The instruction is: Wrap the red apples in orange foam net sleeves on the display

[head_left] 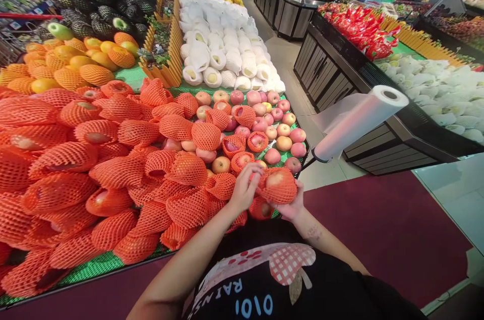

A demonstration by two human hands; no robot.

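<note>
An apple in an orange foam net (279, 185) sits in my right hand (294, 205), whose fingers wrap it from below and the right side. My left hand (246, 187) is at the left end of that net, fingers bent and closed on its edge; the fingertips are partly hidden. Below both hands lies another netted fruit (260, 208). Loose apples (272, 156) and several netted ones (257, 142) rest on the green mat just beyond my hands.
Large netted fruits (128, 174) pile up on the left. White-netted fruits (227, 53) and mangoes (75, 60) lie farther back. A plastic bag roll (363, 121) stands on a holder at the stand's right corner. Another display stand (333, 68) is across the aisle.
</note>
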